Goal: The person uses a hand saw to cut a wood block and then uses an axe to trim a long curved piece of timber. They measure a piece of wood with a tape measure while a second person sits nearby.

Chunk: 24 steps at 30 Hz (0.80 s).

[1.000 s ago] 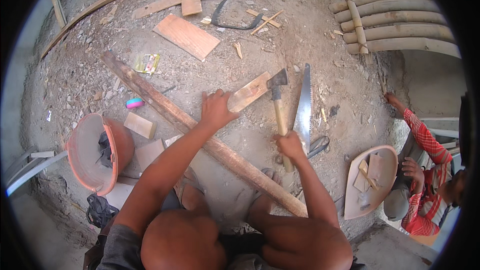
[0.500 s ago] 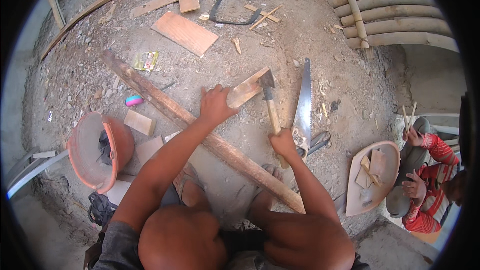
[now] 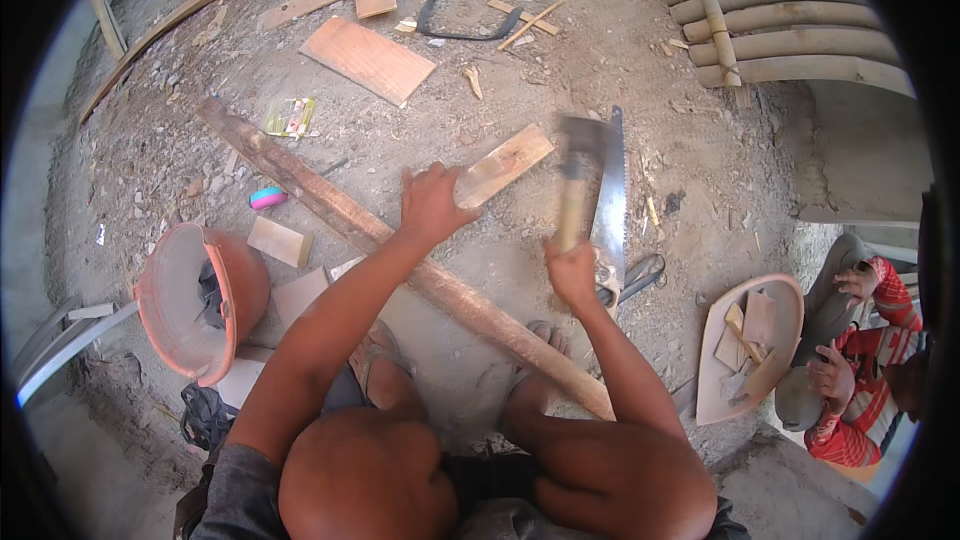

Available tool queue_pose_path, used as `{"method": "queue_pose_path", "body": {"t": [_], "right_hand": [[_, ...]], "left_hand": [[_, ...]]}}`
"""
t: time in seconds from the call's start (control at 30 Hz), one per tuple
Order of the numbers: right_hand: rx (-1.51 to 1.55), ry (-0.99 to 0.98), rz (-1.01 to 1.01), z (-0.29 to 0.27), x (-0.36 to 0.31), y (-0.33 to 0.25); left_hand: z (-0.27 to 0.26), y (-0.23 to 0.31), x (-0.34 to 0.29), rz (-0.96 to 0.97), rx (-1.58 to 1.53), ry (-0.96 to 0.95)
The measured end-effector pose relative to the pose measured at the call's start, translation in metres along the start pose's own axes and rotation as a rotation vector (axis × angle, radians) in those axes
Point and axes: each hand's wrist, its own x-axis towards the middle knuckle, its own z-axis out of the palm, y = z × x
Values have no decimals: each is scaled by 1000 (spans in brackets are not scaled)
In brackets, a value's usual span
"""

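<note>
My left hand (image 3: 432, 202) is closed around the near end of a short pale wood block (image 3: 508, 164), which tilts up to the right above a long rough timber (image 3: 400, 260). My right hand (image 3: 572, 272) grips the wooden handle of a hatchet (image 3: 572, 208). The dark hatchet head is smeared by motion and stands to the right of the block's far end, apart from it. Just right of the hatchet, a handsaw (image 3: 610, 190) lies on the ground, its blade pointing away from me. Beside the saw's handle is a dark pair of pliers or shears (image 3: 645, 278).
An orange bucket (image 3: 255, 275) stands at left near a wood offcut (image 3: 280, 242). A flat board (image 3: 370, 58) and a bow-saw frame (image 3: 465, 32) lie farther off. At right, a co-worker in a red sleeve (image 3: 850, 445) sits by a pan (image 3: 712, 380) of wood scraps.
The hatchet has come away from the block's end, moving right and slightly up. My left hand keeps its hold. Sticks no longer show in the co-worker's raised hand.
</note>
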Motion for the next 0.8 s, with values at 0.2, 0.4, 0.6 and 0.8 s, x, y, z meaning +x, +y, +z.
{"method": "queue_pose_path", "body": {"t": [0.2,0.4,0.6,0.8], "right_hand": [[396,-159,3,-71,11,-121],[1038,20,-991,-104,-8,-193],[-375,-348,95,0,19,16],[245,-85,-236,-82,-12,-174]], "left_hand": [[-9,-17,-3,-35,23,0],[-12,-31,-15,-37,50,17],[-4,-7,2,21,45,35],[-7,-23,-14,-7,68,10]]}}
